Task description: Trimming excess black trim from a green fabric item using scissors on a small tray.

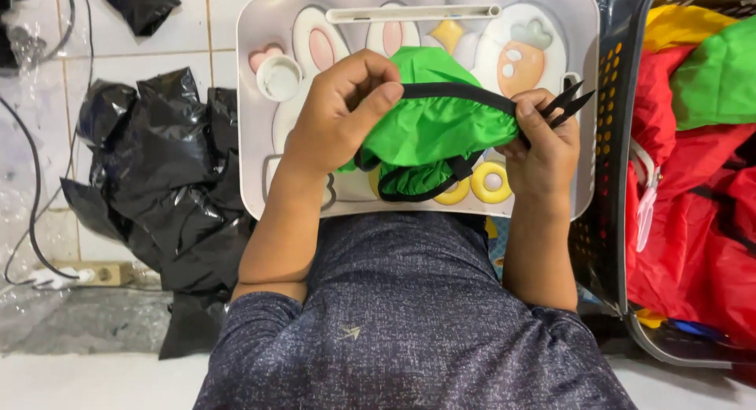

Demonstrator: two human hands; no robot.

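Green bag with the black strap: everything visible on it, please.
The green bag is thin, shiny, crinkled fabric, bunched into a lump over the lap tray. A black strap edges it, pulled taut between both hands and looping below. The left hand pinches one end; the right hand grips the other, also holding black snips.

Crumpled black plastic bags [161,181] heaped on the tiled floor by the tray's left edge; 1 more black bag [140,4] near the top-left corner.

a bunched bright green cloth [433,122] with a black strap [461,92] pulled taut along its top, and small black snips [568,104] beside its right end.
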